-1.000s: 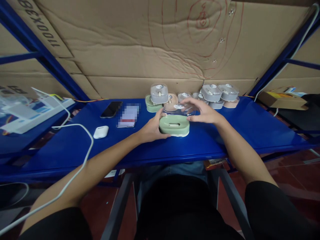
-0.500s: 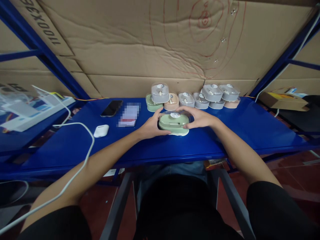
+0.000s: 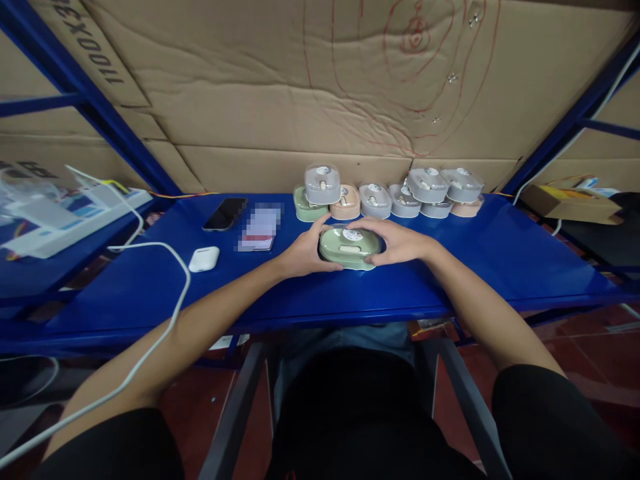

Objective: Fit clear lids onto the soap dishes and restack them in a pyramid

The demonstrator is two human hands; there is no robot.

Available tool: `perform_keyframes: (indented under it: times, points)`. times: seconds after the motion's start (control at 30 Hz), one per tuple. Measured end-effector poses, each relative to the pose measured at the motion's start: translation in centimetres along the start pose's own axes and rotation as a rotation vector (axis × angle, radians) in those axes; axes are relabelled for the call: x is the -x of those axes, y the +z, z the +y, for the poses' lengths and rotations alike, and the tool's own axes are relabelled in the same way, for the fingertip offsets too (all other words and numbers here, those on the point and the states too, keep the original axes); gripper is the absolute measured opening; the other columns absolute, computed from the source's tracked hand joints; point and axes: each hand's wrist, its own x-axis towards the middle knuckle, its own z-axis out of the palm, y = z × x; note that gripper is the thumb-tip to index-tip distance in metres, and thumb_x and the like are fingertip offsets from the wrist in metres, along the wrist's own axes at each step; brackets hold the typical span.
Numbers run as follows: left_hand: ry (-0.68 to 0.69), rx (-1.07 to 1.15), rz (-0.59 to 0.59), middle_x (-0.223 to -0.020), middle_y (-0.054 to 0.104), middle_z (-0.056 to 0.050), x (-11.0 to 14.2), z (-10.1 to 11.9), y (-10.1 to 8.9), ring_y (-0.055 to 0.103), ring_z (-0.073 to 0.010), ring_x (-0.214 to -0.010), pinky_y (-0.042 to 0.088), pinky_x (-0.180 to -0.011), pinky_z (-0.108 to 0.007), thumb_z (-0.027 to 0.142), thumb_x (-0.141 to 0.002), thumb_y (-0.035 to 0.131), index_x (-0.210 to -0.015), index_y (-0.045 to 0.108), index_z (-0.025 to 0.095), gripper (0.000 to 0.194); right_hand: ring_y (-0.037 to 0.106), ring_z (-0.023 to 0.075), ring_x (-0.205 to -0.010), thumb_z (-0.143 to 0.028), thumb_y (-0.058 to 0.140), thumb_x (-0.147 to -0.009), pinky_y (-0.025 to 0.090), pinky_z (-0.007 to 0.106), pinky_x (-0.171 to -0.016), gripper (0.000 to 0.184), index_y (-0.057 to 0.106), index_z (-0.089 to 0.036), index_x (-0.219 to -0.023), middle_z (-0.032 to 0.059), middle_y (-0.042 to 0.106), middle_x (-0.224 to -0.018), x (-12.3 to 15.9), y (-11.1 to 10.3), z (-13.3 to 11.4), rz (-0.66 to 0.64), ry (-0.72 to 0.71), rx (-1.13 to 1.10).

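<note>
Both of my hands grip a rounded pale-green box with a clear lid just above or on the blue tabletop; I cannot tell whether it touches. My left hand wraps its left end, thumb behind and fingers along the front edge. From the other side my right hand closes on the right end, with fingers over the back and the thumb near the front. A round white sticker and a small pale catch show on the lid. Behind stand several similar boxes, among them a grey box stacked on a green box.
Further right are a peach box and stacked grey boxes. On the left lie a black phone, a second phone with a blurred screen, and a white earbud case. A white cable crosses my left arm.
The green box has tipped slightly, so more of its lid top faces me and the pale catch shows at its front. Both hands keep their hold. The view has shifted slightly.
</note>
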Motion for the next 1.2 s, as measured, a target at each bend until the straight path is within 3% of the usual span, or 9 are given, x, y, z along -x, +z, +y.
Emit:
perform_keyframes:
  times: [0.13, 0.4, 0.63, 0.87, 0.97, 1.07, 1.2]
  points:
    - [-0.006, 0.008, -0.005, -0.147, 0.071, -0.021, 0.0, 0.1, -0.1, 0.071, -0.0450, -0.137, 0.058, -0.114, -0.064, 0.046, -0.069, 0.103, -0.175, 0.027, 0.024, 0.132, 0.063, 0.0398, -0.144, -0.051, 0.089, -0.084, 0.049, 0.065, -0.125, 0.081, 0.061, -0.033, -0.157, 0.0098, 0.066, -0.157, -0.2, 0.3, -0.7, 0.029, 0.001, 0.027]
    - [-0.023, 0.017, -0.021, -0.149, 0.071, -0.021, 0.0, 0.4, -0.1, 0.070, -0.0451, -0.139, 0.055, -0.118, -0.065, 0.048, -0.068, 0.103, -0.175, 0.028, 0.024, 0.132, 0.066, 0.0389, -0.136, -0.043, 0.088, -0.083, 0.054, 0.063, -0.118, 0.082, 0.060, -0.033, -0.159, 0.0112, 0.067, -0.149, -0.2, 0.8, -1.0, 0.031, -0.018, 0.067]
    - [-0.012, -0.042, -0.007, -0.149, 0.071, -0.022, 0.0, 0.2, -0.5, 0.070, -0.0451, -0.139, 0.057, -0.115, -0.064, 0.048, -0.068, 0.103, -0.173, 0.034, 0.024, 0.127, 0.062, 0.0397, -0.140, -0.055, 0.092, -0.082, 0.053, 0.065, -0.122, 0.102, 0.045, -0.042, -0.172, 0.0073, 0.062, -0.159, -0.2, 1.1, -0.5, -0.022, 0.015, 0.084]
    - [-0.017, -0.044, 0.008, -0.151, 0.070, -0.022, -0.1, 0.2, -1.0, 0.071, -0.0445, -0.139, 0.054, -0.118, -0.066, 0.048, -0.066, 0.103, -0.168, 0.041, 0.025, 0.122, 0.070, 0.0398, -0.120, -0.060, 0.095, -0.079, 0.058, 0.064, -0.109, 0.110, 0.047, -0.034, -0.174, 0.0115, 0.072, -0.133, -0.5, 1.3, 0.2, -0.001, 0.031, 0.145]
    - [0.007, 0.007, 0.053, -0.150, 0.069, -0.023, -0.2, 0.3, -1.0, 0.070, -0.0432, -0.138, 0.054, -0.119, -0.066, 0.049, -0.069, 0.101, -0.167, 0.040, 0.024, 0.119, 0.069, 0.0403, -0.129, -0.056, 0.094, -0.079, 0.055, 0.062, -0.114, 0.102, 0.052, -0.035, -0.170, 0.0105, 0.073, -0.140, -0.7, 0.7, 0.2, 0.061, -0.037, 0.110]
    - [0.061, 0.026, 0.175, -0.150, 0.067, -0.021, -0.4, 0.4, -1.2, 0.068, -0.0367, -0.140, 0.056, -0.118, -0.057, 0.051, -0.081, 0.092, -0.165, 0.036, 0.025, 0.104, 0.065, 0.0425, -0.137, -0.056, 0.094, -0.078, 0.049, 0.064, -0.121, 0.097, 0.057, -0.036, -0.165, 0.0095, 0.070, -0.150, -0.3, -0.8, 0.2, 0.159, -0.035, 0.096]
    - [0.111, 0.000, 0.340, -0.138, 0.070, -0.017, -0.6, 0.2, -1.5, 0.072, -0.0300, -0.129, 0.060, -0.109, -0.050, 0.044, -0.095, 0.076, -0.157, 0.039, 0.024, 0.075, 0.062, 0.0456, -0.137, -0.064, 0.093, -0.077, 0.046, 0.067, -0.122, 0.091, 0.063, -0.034, -0.158, 0.0127, 0.069, -0.147, 0.6, -3.1, 1.6, 0.472, 0.122, 0.183]
